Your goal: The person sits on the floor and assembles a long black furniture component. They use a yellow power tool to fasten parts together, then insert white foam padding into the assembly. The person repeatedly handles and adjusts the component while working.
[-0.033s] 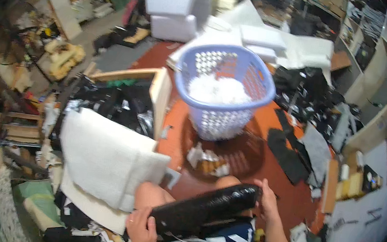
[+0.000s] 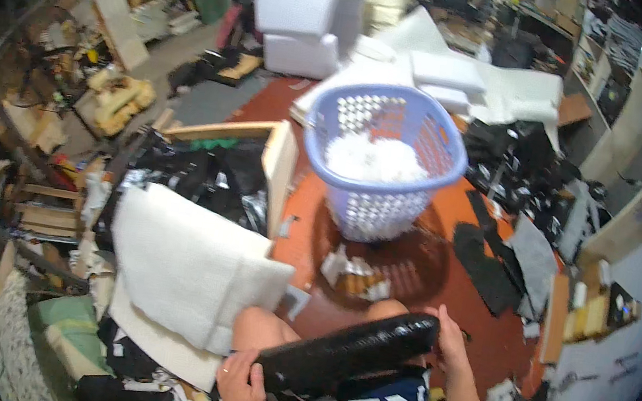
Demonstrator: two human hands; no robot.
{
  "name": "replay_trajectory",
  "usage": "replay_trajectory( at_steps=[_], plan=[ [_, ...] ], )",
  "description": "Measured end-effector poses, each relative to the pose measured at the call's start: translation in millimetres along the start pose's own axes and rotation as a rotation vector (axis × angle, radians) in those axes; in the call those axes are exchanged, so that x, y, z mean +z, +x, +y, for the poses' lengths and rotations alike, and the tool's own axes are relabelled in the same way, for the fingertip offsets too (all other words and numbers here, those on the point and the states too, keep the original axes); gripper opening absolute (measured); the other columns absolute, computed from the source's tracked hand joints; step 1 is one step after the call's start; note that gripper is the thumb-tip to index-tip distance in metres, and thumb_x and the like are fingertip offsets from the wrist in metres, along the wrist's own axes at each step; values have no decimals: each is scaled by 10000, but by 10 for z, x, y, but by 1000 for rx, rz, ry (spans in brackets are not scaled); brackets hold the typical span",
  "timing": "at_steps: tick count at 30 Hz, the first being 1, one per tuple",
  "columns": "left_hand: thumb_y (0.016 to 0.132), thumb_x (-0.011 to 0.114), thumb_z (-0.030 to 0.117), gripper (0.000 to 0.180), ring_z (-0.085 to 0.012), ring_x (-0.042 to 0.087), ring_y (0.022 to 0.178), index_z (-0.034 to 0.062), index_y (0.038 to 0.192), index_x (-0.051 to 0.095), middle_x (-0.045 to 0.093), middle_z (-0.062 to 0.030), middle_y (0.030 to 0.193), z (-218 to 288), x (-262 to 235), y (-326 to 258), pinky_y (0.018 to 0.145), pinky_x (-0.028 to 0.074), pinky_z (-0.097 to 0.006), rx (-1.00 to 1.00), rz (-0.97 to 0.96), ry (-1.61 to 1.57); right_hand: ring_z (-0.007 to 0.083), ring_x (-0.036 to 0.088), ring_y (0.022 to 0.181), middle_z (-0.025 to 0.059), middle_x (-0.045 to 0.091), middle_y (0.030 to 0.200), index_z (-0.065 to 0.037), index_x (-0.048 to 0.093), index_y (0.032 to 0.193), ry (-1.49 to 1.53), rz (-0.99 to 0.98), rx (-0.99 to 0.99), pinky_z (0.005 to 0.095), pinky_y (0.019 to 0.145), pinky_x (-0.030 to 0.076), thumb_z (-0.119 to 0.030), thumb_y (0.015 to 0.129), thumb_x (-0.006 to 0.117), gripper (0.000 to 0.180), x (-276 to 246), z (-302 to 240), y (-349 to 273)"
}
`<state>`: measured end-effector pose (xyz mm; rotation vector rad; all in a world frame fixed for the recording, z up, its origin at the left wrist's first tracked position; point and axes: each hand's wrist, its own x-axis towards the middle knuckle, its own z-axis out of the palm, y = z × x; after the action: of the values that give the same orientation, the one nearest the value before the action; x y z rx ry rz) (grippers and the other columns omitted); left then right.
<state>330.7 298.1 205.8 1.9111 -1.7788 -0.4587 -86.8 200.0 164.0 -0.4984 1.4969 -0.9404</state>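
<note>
Across my lap lies a long black roll-shaped cushion with a shiny cover (image 2: 346, 357), tilted up toward the right. My left hand (image 2: 240, 387) grips its left end, thumb on top. At the right end, my right hand (image 2: 451, 341) is closed against the cushion's tip, its fingers partly hidden behind it. Beyond my knees stands a lavender plastic basket (image 2: 378, 182) with white fluffy stuffing (image 2: 374, 159) inside. Under the basket is a wide brownish-red round tub (image 2: 436, 272) with scraps in it.
Left of my knees, white padding sheets (image 2: 177, 263) drape over a wooden frame (image 2: 279, 167) holding black material. Dark and grey fabric scraps (image 2: 489, 265) litter the red floor at right. White foam blocks (image 2: 303, 18) stand at the back. Pale boards (image 2: 614, 224) line the right side.
The whole view has shifted slightly, so everything appears a little further right and lower. Both hands keep their hold on the cushion.
</note>
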Motion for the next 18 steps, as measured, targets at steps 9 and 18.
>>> replay_trajectory(
  at_steps=[9, 18],
  plan=[
    [1106, 508, 366, 374, -425, 634, 1153, 107, 1171, 769, 731, -162, 1205, -529, -96, -98, 1012, 501, -502, -695, -152, -907, 264, 763, 1008, 145, 753, 1161, -43, 637, 1372, 283, -220, 14, 426, 863, 633, -434, 1101, 548, 484, 146, -89, 5],
    [1171, 449, 361, 474, -214, 628, 1176, -49, 1315, 638, 678, -130, 1276, -639, 27, 81, 1073, 482, -380, -591, 324, -1301, 252, 607, 1312, 140, 659, 1423, 4, 605, 1470, -152, -504, -498, 422, 1161, 430, -418, 1042, 656, 604, 134, -387, -275]
  ],
)
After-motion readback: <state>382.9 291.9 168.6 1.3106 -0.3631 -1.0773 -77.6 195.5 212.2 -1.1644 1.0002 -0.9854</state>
